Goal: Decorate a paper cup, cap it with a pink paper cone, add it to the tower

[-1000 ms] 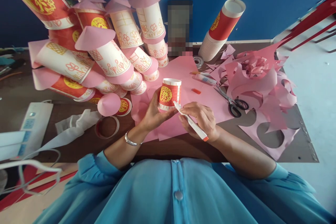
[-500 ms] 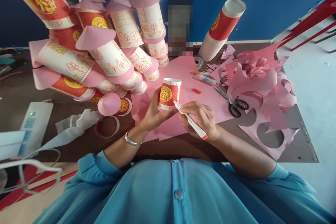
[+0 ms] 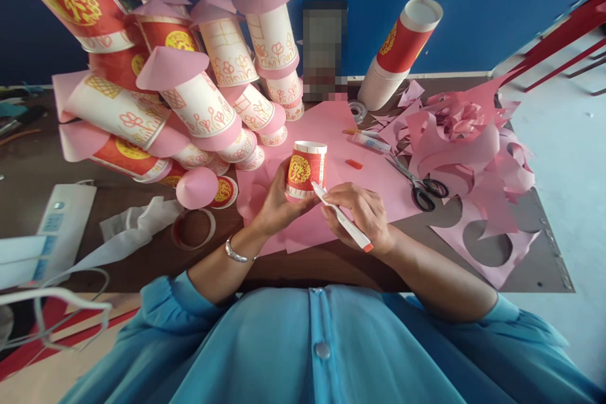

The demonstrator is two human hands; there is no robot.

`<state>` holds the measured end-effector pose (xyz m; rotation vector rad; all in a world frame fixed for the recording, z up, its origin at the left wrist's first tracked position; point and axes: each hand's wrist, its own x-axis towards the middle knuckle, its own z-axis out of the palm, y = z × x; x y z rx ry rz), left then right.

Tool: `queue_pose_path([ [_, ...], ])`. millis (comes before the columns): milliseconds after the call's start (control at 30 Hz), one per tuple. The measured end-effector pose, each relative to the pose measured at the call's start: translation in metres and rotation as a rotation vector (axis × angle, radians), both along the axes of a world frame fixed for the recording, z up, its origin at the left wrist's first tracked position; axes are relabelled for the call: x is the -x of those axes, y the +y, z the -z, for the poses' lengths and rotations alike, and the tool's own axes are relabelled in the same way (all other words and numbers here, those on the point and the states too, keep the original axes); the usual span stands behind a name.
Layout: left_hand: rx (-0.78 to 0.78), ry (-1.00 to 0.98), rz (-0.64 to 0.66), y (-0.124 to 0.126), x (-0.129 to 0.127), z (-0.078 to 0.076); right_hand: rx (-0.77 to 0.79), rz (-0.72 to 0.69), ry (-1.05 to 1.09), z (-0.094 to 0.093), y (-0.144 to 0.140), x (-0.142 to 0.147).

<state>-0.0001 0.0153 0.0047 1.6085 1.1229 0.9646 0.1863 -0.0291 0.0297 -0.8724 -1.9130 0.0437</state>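
My left hand [image 3: 274,205] grips a red paper cup [image 3: 307,170] with a gold emblem, held upside down over a sheet of pink paper [image 3: 331,139]. My right hand [image 3: 364,214] holds a white marker [image 3: 341,217] with an orange end. The marker's tip touches the cup's lower right edge.
A pile of decorated cups with pink cone tops [image 3: 189,88] fills the back left. A stack of red cups [image 3: 402,53] leans at the back right. Scissors [image 3: 419,186], a glue stick [image 3: 369,142], an orange cap [image 3: 353,164], pink scraps [image 3: 473,151] and a tape roll [image 3: 193,228] lie nearby.
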Motion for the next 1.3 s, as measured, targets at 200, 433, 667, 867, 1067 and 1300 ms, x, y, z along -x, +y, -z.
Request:
queue_pose_path([
  [200, -0.028, 0.031, 0.013, 0.0004, 0.0011, 0.0029, 0.002, -0.014, 0.001, 0.0004, 0.0009, -0.0005],
  [433, -0.02, 0.005, 0.0, 0.0007, 0.0001, 0.0038, 0.003, -0.043, 0.01, -0.0012, 0.0007, -0.0006],
  [667, -0.011, 0.015, -0.009, 0.0007, 0.0005, 0.0031, 0.001, -0.027, 0.011, -0.0017, 0.0011, 0.0],
  [867, -0.062, 0.008, 0.007, 0.0025, 0.0027, 0.0063, 0.003, -0.017, 0.008, -0.0014, 0.0014, -0.0007],
  [1067, -0.048, -0.031, 0.027, 0.0032, 0.0048, 0.0098, 0.008, 0.017, -0.007, -0.002, 0.0011, -0.0018],
  [1300, -0.054, -0.025, 0.023, 0.0025, 0.0035, 0.0059, -0.001, 0.029, -0.004, -0.0027, 0.0024, -0.0024],
])
